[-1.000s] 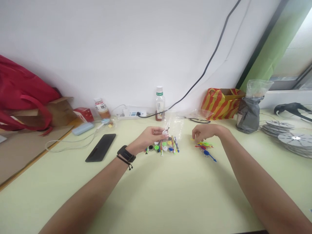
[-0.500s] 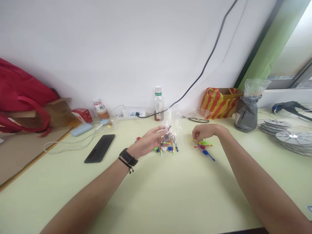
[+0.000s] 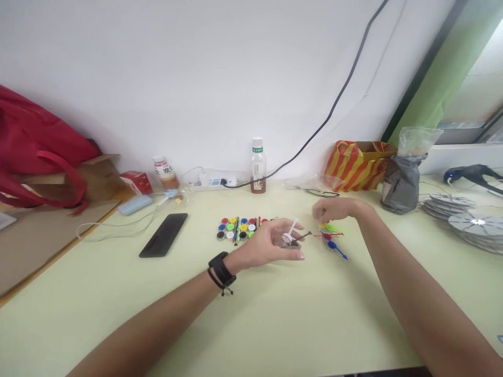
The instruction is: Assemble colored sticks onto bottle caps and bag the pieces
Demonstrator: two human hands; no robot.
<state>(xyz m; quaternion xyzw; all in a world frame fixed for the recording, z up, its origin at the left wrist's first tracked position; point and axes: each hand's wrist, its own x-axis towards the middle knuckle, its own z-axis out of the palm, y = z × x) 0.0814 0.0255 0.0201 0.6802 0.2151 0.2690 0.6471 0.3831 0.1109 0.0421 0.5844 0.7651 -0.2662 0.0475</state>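
- White arrow piece point(image 3: 287, 238), between 12 and 1 o'clock from you, sits with a dark arrow piece point(image 3: 302, 237) between the thumb and fingers of your left hand point(image 3: 271, 243). That thumb and those fingers are wide apart; you cannot tell from this angle whether they grip the pieces.
- Blue arrow piece point(image 3: 332, 245) and red arrow piece point(image 3: 327, 237) lie at 1 o'clock, crowded together. Just above them, your right hand point(image 3: 334, 210) points down, its fingers narrow and bunched. Blur hides whether it holds anything.
- Your phone point(image 3: 164, 235) lies flat at 11 o'clock, well apart from both hands.
- Rows of coloured discs point(image 3: 243, 228) with slim arrows among them lie at 12 o'clock; your left hand blocks your view of their right end.
- Stacked grey discs point(image 3: 473, 225) stand at 2 o'clock, beyond your right forearm.
- Light-blue slab point(image 3: 134, 205), with a white cable near it, is at 11 o'clock.
- Dark-framed glasses point(image 3: 322, 193) lie past your right hand at 1 o'clock, beside crumpled clear plastic point(image 3: 314, 181).
- Upright bottle point(image 3: 258, 170) stands at 12 o'clock, behind the rows; a black cable point(image 3: 314, 135) runs past it from the power strip point(image 3: 212, 180).
- Striped bag point(image 3: 349, 166) is at 1 o'clock by the wall; the red bag point(image 3: 43, 136) bulges between 10 and 11.
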